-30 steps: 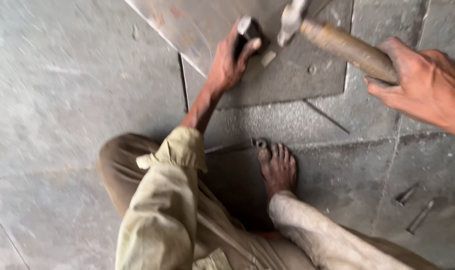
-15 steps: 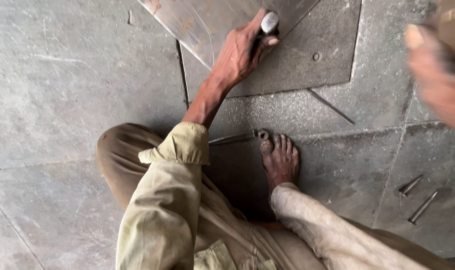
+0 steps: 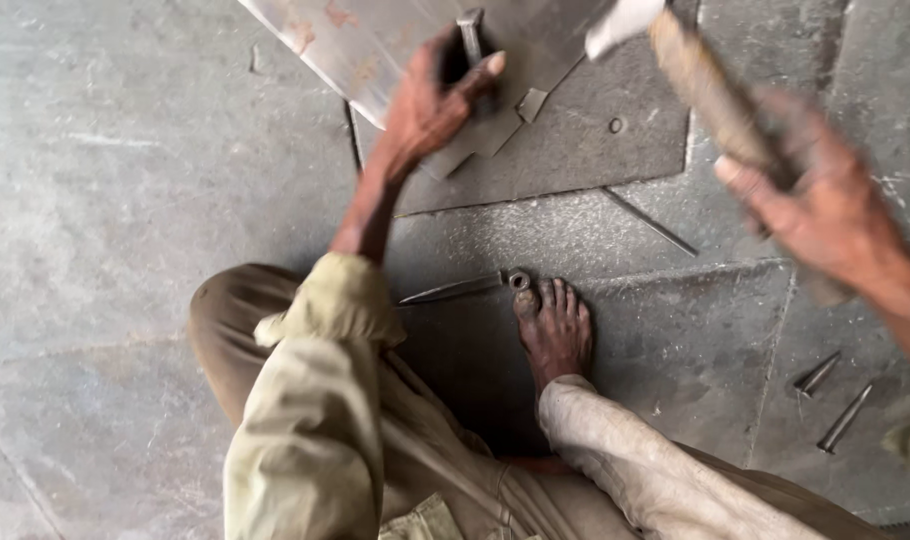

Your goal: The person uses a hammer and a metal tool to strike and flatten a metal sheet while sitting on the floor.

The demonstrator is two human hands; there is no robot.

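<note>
The metal sheet (image 3: 375,40) is pale grey with small rust-orange spots. The chisel (image 3: 471,35) is dark grey. The hammer (image 3: 695,60) has a light grey head and a brown wooden handle. The floor (image 3: 125,180) is dull grey stone. The sleeve (image 3: 315,400) is khaki, the trousers (image 3: 225,330) brown.

chisel (image 3: 471,35): upright on metal sheet (image 3: 375,45) | hammer (image 3: 710,85): raised, blurred

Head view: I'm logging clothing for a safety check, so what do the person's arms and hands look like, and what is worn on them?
Both hands are bare, no gloves. The left hand comes out of a loose, pale khaki sleeve pushed up to the elbow, forearm uncovered. The right hand is motion-blurred; its forearm also looks uncovered.
</note>
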